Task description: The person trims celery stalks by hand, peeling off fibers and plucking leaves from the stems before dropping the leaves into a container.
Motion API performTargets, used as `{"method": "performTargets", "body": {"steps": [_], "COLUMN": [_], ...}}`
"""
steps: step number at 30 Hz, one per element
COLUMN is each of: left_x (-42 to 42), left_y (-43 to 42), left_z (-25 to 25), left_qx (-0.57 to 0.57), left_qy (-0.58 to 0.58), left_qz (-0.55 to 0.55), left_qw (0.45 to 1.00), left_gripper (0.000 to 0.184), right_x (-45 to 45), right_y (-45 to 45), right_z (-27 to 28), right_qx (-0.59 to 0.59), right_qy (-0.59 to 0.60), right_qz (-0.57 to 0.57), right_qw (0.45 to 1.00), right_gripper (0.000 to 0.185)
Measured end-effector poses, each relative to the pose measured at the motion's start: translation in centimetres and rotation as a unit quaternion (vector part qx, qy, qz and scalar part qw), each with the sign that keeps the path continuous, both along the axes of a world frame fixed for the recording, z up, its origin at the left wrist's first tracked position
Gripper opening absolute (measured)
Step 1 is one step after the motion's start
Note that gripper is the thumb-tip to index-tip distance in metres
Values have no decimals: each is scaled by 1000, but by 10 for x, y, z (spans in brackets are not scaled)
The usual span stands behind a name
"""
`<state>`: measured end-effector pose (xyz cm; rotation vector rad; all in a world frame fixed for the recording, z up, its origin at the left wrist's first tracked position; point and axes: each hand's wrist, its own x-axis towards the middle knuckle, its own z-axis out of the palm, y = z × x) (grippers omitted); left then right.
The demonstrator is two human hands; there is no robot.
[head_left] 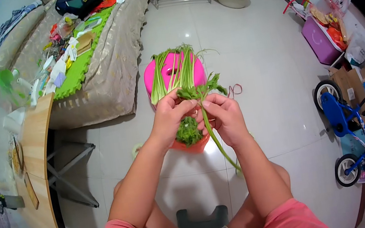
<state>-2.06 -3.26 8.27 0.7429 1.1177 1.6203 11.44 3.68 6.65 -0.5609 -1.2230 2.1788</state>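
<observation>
A leafy celery stalk (213,133) is pinched between my two hands, its leaves up top and its long stem slanting down to the right. My left hand (171,118) is closed at the base of the leaves. Beside it, my right hand (225,115) grips the stem just below the leaves, thumb on top. Beyond my hands, several trimmed-looking celery stalks (158,85) lie across a pink stool (199,76). Under my hands sits an orange-red basket (194,148) holding green celery leaves (189,132), partly hidden by my left hand.
A thin red string (235,89) lies on the tiled floor (271,123) right of the stool. To the left stand a wooden folding table (34,153) and a cluttered, cloth-covered couch (108,73). At right are a blue child's bike (337,117) and a purple bin (320,42).
</observation>
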Motion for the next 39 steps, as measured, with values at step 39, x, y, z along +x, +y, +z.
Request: {"method": "performTargets", "body": {"steps": [39], "left_x": [-34], "left_y": [23], "left_z": [11], "left_qx": [5], "left_qy": [444], "left_qz": [48], "left_qw": [895], "left_gripper": [10], "right_x": [-33], "right_y": [29], "right_z": [17], "right_qx": [-73], "right_qy": [-53], "right_qz": [-57], "right_qw": [994], "right_gripper": [12]}}
